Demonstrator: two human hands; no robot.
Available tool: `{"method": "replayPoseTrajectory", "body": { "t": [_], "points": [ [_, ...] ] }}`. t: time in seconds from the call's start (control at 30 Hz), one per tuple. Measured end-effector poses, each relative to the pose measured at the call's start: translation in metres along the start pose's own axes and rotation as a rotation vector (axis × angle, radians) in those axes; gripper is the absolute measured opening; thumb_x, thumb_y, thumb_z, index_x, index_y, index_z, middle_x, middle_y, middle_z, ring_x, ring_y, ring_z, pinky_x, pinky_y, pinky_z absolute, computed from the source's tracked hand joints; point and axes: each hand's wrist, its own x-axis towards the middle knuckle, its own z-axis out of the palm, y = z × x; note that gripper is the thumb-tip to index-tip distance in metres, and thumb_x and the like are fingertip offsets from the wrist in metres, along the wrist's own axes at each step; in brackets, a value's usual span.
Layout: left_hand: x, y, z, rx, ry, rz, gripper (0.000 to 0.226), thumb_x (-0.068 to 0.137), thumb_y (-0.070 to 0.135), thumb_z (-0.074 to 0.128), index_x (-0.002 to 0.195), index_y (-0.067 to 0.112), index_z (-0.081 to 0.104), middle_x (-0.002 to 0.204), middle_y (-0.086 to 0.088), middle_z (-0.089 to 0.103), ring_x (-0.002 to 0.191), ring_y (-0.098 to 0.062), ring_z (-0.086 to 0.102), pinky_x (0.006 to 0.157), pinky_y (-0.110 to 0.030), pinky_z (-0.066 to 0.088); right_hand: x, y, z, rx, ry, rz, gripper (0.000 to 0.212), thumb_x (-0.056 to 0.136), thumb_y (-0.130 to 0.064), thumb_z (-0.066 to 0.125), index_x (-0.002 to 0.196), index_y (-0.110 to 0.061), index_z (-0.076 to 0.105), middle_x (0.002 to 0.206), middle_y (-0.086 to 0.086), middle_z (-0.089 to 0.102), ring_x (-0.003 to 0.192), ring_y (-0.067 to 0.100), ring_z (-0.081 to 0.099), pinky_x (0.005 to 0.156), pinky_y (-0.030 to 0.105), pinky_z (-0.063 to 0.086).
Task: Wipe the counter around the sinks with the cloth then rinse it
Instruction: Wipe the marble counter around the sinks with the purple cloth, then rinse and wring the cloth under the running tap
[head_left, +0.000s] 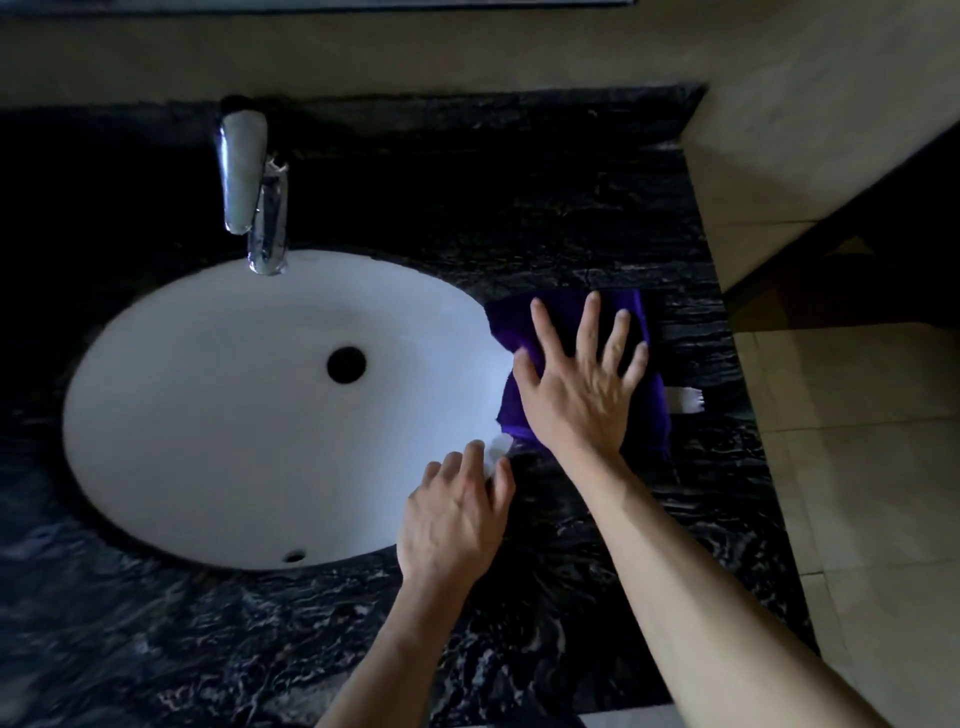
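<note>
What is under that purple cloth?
The purple cloth lies flat on the black counter beside the sink, pressed by the right hand. Whatever lies beneath is covered.

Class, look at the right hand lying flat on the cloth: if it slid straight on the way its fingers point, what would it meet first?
Past the far edge of the purple cloth, the right hand would probably cross bare dark counter, then reach the beige back wall. Nothing else appears in that line.

Dim, soft-focus, wide-angle edge distortion
</note>
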Motion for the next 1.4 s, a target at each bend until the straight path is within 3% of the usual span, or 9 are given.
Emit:
{"method": "replayPoseTrajectory", "body": {
  "t": [0.13,0.23,0.37,0.43,0.53,0.7,0.83,1.17,1.4],
  "points": [
    [0.0,0.0,0.002,-0.006,0.017,-0.01,0.043,0.101,0.055,0.023,0.11,0.025,0.053,0.097,0.002,0.068,0.089,-0.021,0.062,0.065,-0.036,0.045,0.002,-0.001,0.0,-0.003,0.026,-0.007,0.063,0.097,-0.062,0.034,0.157,-0.048,0.019,0.171,0.012,0.01,0.156,0.043,0.006,0.121,0.067,0.009],
    [0.0,-0.003,0.003,-0.111,-0.037,-0.049,0.046,0.1,0.058,0.024,0.119,0.029,0.054,0.11,0.005,0.069,0.099,-0.018,0.062,0.077,-0.036,0.051,0.001,0.001,0.0,-0.023,0.027,-0.02,0.064,0.097,-0.062,0.034,0.157,-0.048,0.017,0.171,0.012,0.009,0.156,0.042,0.006,0.122,0.066,0.009],
    [0.025,-0.017,-0.029,-1.0,0.07,-0.371,0.04,0.099,0.05,0.042,0.118,0.019,0.06,0.108,-0.01,0.072,0.087,-0.02,0.071,0.075,-0.037,0.058,-0.001,0.004,-0.001,-0.053,0.018,-0.001,0.065,0.097,-0.061,0.035,0.158,-0.049,0.015,0.171,0.01,0.008,0.156,0.041,0.006,0.122,0.065,0.01],
    [0.053,-0.037,-0.064,-1.161,0.281,-0.441,0.021,0.105,0.026,0.046,0.107,0.013,0.063,0.091,-0.015,0.072,0.072,-0.025,0.07,0.062,-0.035,0.056,-0.001,0.005,-0.001,-0.06,0.013,0.001,0.066,0.096,-0.062,0.031,0.158,-0.049,0.014,0.171,0.01,0.007,0.157,0.04,0.006,0.122,0.065,0.011],
    [0.097,-0.066,-0.127,-1.291,0.472,-0.414,0.021,0.102,0.019,0.05,0.086,0.012,0.061,0.071,-0.011,0.068,0.055,-0.021,0.06,0.048,-0.029,0.048,0.0,0.003,-0.002,-0.093,0.012,0.001,0.067,0.095,-0.065,0.025,0.158,-0.048,0.012,0.172,0.01,0.006,0.156,0.04,0.006,0.122,0.063,0.013],
    [0.152,-0.09,-0.189,-1.726,0.249,-0.327,0.025,0.107,0.027,0.047,0.098,0.006,0.059,0.058,-0.006,0.062,0.045,-0.011,0.051,0.047,-0.021,0.038,-0.001,0.003,-0.003,-0.135,0.02,0.014,0.067,0.096,-0.067,0.019,0.159,-0.047,0.013,0.171,0.008,0.009,0.156,0.039,0.01,0.121,0.061,0.016],
    [0.175,-0.105,-0.199,-1.667,0.157,-0.305,0.03,0.107,0.02,0.048,0.091,0.0,0.063,0.057,-0.001,0.065,0.051,-0.011,0.053,0.048,-0.019,0.039,0.0,-0.001,-0.004,-0.131,0.004,0.027,0.066,0.095,-0.067,0.018,0.158,-0.049,0.01,0.172,0.004,0.007,0.157,0.035,0.008,0.122,0.059,0.014],
    [0.184,-0.096,-0.243,-1.585,0.063,-0.398,0.037,0.107,0.014,0.045,0.074,0.001,0.056,0.056,-0.007,0.054,0.034,-0.007,0.038,0.028,-0.017,0.022,0.002,-0.007,-0.009,-0.12,-0.022,0.061,0.065,0.094,-0.067,0.016,0.157,-0.054,0.006,0.172,0.002,0.007,0.157,0.032,0.005,0.123,0.057,0.014],
    [0.178,-0.094,-0.242,-1.54,0.054,-0.386,0.037,0.107,0.02,0.046,0.079,0.0,0.059,0.052,-0.006,0.058,0.033,-0.009,0.04,0.039,-0.024,0.026,0.003,-0.004,-0.008,-0.121,-0.036,0.046,0.065,0.094,-0.068,0.012,0.156,-0.054,0.002,0.172,0.003,0.006,0.157,0.034,0.004,0.123,0.057,0.012]
  ]
}}
